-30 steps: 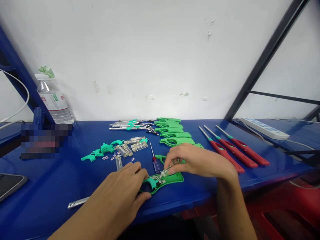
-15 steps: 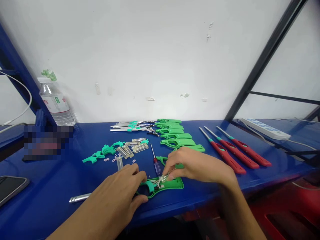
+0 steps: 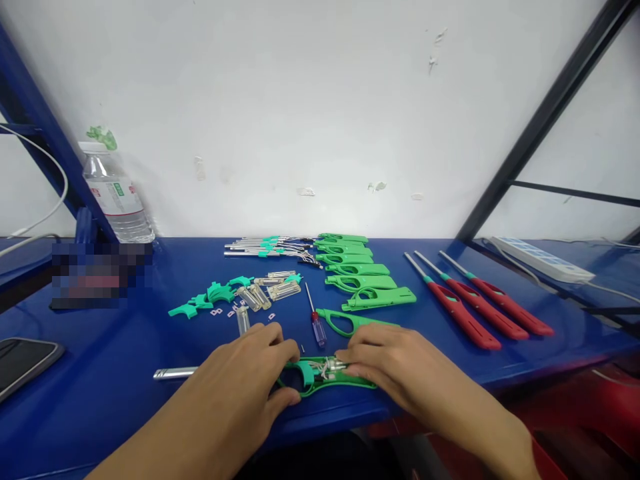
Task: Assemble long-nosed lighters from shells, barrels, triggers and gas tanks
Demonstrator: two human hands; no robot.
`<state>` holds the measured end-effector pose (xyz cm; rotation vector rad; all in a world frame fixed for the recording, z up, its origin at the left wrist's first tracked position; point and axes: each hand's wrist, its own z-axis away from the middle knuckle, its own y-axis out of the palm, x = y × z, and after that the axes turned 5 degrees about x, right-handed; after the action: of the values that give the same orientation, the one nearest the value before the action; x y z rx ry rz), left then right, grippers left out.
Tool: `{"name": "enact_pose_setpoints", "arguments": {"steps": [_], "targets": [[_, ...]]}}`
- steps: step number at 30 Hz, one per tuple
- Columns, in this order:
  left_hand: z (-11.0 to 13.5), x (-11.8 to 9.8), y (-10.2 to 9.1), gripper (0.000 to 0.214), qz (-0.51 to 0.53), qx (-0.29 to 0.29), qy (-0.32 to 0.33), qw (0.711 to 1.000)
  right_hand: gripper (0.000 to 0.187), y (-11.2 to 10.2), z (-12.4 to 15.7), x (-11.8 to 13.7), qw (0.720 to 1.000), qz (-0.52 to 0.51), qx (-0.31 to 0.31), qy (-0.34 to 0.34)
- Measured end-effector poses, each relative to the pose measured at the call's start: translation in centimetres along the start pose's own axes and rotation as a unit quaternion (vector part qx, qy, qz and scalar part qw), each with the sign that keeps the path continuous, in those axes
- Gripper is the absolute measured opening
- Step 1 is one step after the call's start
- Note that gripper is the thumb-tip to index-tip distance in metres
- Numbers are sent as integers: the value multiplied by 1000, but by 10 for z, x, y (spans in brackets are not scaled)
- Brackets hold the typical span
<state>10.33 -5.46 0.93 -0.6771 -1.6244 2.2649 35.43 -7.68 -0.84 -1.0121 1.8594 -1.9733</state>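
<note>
At the front edge of the table lies an opened green lighter handle half (image 3: 357,381), inner side up. My left hand (image 3: 247,377) is closed around its front end, thumb below and fingers above. The metal tube (image 3: 175,373) sticks out to the left from under that hand. A teal trigger (image 3: 307,373) and pale wires sit inside the shell. My right hand (image 3: 395,360) has its fingertips on a clear fuel tank (image 3: 335,364) lying in the handle; the fingers partly hide it. Behind lie another green handle half (image 3: 350,321) and a screwdriver (image 3: 317,327).
Teal triggers (image 3: 220,292), clear tanks (image 3: 284,290) and tiny pale pieces lie left of centre. Metal tubes with wires (image 3: 265,253) and green handle halves (image 3: 357,269) are at the back. Red lighters (image 3: 463,313) and a power strip (image 3: 543,260) lie right; a phone (image 3: 27,363) and bottle (image 3: 120,200) left.
My right hand has lowered and flattened over the handle, and the clear tank now lies down in the shell. My left hand keeps its hold. The view has shifted slightly.
</note>
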Motion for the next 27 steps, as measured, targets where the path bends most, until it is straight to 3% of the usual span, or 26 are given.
{"name": "enact_pose_setpoints", "arguments": {"steps": [6, 12, 17, 27], "targets": [[1, 2, 6, 28, -35, -18, 25, 999, 23, 8, 2, 3, 997, -57, -33, 35], [6, 12, 21, 56, -44, -83, 119, 988, 22, 9, 4, -1, 993, -98, -44, 46], [3, 18, 25, 51, -17, -113, 154, 981, 19, 6, 2, 0, 995, -79, -32, 51], [1, 14, 16, 39, 19, -89, 178, 980, 20, 12, 3, -1, 988, -136, -53, 48]]}}
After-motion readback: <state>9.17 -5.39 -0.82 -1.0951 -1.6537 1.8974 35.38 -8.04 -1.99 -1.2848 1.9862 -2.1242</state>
